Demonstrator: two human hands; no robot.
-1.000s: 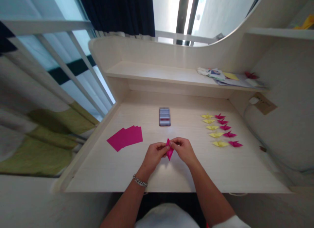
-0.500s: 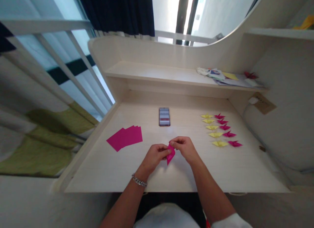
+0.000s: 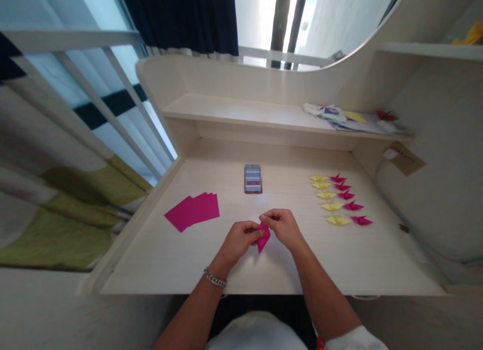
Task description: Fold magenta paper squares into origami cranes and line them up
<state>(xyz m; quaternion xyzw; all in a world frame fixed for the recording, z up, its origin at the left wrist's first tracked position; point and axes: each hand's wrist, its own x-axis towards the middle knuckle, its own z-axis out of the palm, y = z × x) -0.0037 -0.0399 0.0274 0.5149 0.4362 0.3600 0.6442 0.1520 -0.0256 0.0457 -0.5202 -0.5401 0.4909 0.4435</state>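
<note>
A piece (image 3: 264, 238) of pink paper is worked between two hands just above the desk (image 3: 151, 269), near its front edge. By the left hand (image 3: 234, 239), the piece is pinched at its side between thumb and fingers; by the right hand (image 3: 282, 227), its upper tip is nipped between thumb and forefinger. Its lower point is left free, aimed toward the desk's front edge.

At right, two side-by-side columns of finished folding are displayed: five yellow figures (image 3: 332, 207) and, just beyond them to the right, five pink figures (image 3: 352, 206), all apparently complete. At left, a fanned stack of pink sheets (image 3: 194, 211) is laid out flat and unfolded, well apart from the hands; their exact number cannot be told, as they are overlapped.

The piece in hand is judged to be partway along: it has been folded down to a narrow, pointed shape, but the spread points seen on the pink figures are not yet shown, so some folding is probably left. Its finer creases are hidden by the fingertips. Beyond the hands, a phone (image 3: 252, 179) is placed on the desk, its screen blurred.
</note>
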